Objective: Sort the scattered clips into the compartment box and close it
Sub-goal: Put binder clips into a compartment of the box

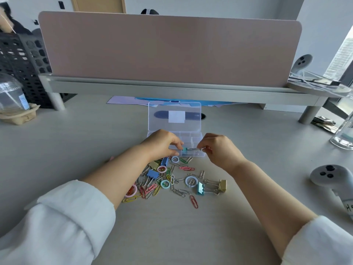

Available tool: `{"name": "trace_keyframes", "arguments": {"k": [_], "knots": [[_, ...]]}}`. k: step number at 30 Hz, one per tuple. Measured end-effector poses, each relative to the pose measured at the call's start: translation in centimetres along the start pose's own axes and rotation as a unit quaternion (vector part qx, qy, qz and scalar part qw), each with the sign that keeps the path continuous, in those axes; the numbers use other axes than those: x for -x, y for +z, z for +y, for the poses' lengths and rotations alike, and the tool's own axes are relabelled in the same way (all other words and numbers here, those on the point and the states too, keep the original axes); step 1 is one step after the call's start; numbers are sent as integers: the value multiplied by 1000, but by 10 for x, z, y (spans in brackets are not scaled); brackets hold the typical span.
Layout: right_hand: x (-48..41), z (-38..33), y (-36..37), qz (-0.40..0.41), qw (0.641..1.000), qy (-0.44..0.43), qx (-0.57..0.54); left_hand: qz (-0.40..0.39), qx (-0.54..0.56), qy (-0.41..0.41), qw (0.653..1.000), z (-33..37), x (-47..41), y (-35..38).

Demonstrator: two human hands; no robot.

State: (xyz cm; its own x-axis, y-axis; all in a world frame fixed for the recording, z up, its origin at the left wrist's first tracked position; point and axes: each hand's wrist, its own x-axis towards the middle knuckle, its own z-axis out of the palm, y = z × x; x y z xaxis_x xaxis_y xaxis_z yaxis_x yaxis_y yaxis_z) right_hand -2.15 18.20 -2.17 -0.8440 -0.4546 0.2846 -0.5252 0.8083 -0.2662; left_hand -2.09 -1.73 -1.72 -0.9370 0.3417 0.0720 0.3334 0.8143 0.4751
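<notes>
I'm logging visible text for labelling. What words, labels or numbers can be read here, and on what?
"H": handwritten on the white tag on the controller; the rest is cut off.
Blue label on the plastic cup: too blurred to read.
White sticker on the box lid: looks blank.

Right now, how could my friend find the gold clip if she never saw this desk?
Start at the clear compartment box on the desk, then drop to the pile of clips on its near side. At the pile's right edge, beside a teal binder clip, lies the gold binder clip. It is the rightmost clip of all.
</notes>
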Motion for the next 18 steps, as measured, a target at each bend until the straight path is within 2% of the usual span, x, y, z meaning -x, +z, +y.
{"name": "trace_keyframes", "arguments": {"k": [2, 8, 18], "knots": [[-1, 0, 0, 7, 1000, -1, 2, -5, -9, -2, 1000, 1, -1, -1], [-7, -2, 3, -47, 997, 29, 55, -5, -13, -10, 1000, 3, 0, 0], [5, -17, -4, -28, 997, 33, 67, -6, -84, -15, 996, 8, 21, -3]]}}
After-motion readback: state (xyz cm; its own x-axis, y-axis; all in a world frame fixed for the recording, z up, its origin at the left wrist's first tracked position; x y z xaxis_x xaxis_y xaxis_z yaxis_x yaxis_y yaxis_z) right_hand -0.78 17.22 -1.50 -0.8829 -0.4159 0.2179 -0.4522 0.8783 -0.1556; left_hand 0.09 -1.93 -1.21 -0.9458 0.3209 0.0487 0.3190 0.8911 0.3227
